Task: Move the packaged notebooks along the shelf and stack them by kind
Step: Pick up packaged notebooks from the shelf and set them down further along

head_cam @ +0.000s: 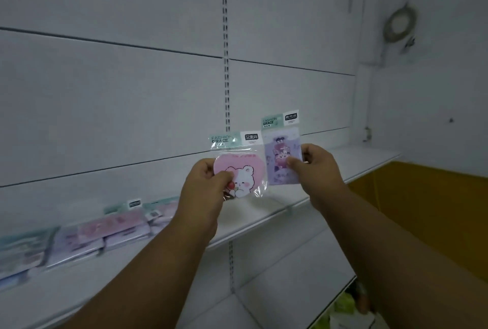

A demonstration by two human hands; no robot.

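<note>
Shelf: the long white metal shelf [264, 220] carries a blurred row of plastic-wrapped pastel notebooks [105, 228] toward its left end; its right stretch lies bare.
Risk: both packets hang above the shelf's front edge, so a slip on the slick film would likely drop one past it; mixing kinds is the other hazard.
Left hand [203, 183]: thumb and fingers pinch the pink heart-shaped bear notebook in clear wrap [243, 170].
Right hand [317, 167]: pinches the lilac rectangular cartoon notebook in clear wrap [280, 159].
Count: one shelf, two hands, two held packets; the row is too blurred to count.
</note>
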